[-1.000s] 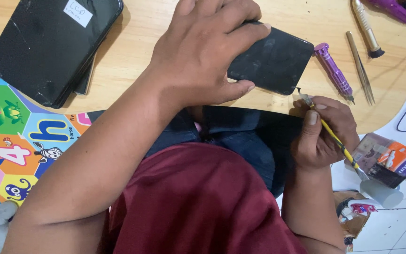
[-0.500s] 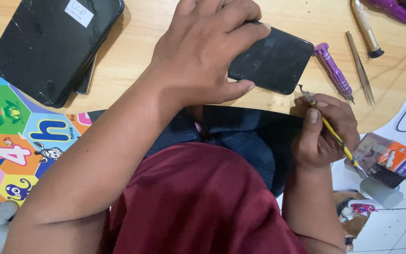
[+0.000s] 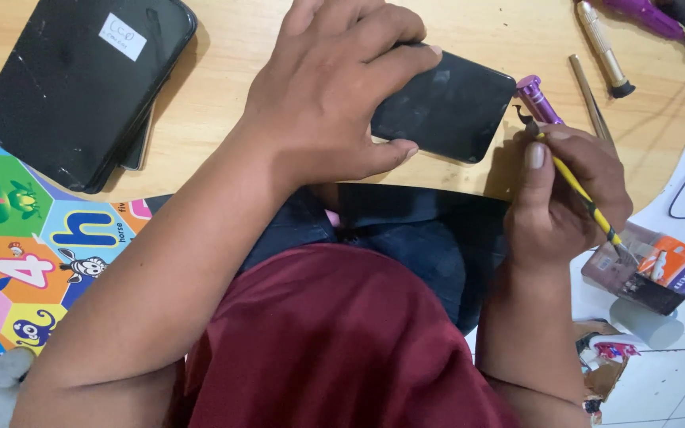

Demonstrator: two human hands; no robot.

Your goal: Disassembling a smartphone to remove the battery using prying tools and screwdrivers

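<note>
Phone [image 3: 449,107] lies flat on the wooden table [image 3: 231,63], screen dark, near the table's near edge and right of centre. In the head view, our left hand [image 3: 334,87] is spread over the phone's left part, palm down, fingers curled across the far edge and thumb pressed along the near edge, so the phone is pinned against the table. Our right hand [image 3: 568,194] is closed around a thin yellow tool [image 3: 576,190], held like a pen, with the thumb laid along its shaft. The tool's dark tip [image 3: 523,119] sits just beside the phone's right edge; we cannot tell whether it touches.

A purple screwdriver [image 3: 539,99] lies just beyond the right hand, close to the phone's right side. Farther right lie tweezers [image 3: 588,95] and a metal driver [image 3: 602,47], with more purple tools [image 3: 652,16] at the far right corner. At the far left a stack of dark phones [image 3: 81,87] rests on the table, the top one bearing a white sticker [image 3: 123,37].

To the left, past the table's edge, lies a colourful play mat [image 3: 17,238]. Near us are our maroon shirt [image 3: 334,341] and dark jeans [image 3: 430,238]. On the white floor at right lies a small packet [image 3: 652,269].
</note>
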